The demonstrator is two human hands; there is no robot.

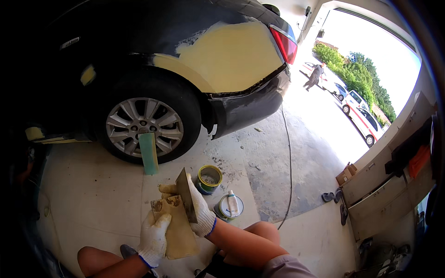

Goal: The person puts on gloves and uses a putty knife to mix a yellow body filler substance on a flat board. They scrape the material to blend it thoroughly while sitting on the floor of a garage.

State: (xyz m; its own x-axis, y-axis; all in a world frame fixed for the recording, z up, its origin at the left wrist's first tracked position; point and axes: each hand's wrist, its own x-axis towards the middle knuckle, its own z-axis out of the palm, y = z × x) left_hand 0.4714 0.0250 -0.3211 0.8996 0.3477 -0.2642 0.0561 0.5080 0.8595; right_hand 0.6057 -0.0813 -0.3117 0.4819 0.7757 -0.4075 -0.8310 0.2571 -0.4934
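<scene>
My left hand (155, 236), in a white knit glove, is closed round a flat tan mixing board (181, 238) with brown smears at its upper end. In my right hand (200, 211), gloved the same way, is a thin, dark metal putty spreader (186, 198), held on edge against the upper part of the board. Stained glove fingers show behind the board and spreader. Ahead is a dark car with a broad patch of yellow filler (232, 58) over its rear wheel arch, up to the red tail light (284, 44).
An open tin (209, 178) and a lidded tin (221, 211) with a white tube (232, 204) on it stand right of my hands. A green strip (148, 154) leans on the wheel (143, 125). A cable (290, 171) crosses the floor. Outside, a person (314, 76) is near parked cars.
</scene>
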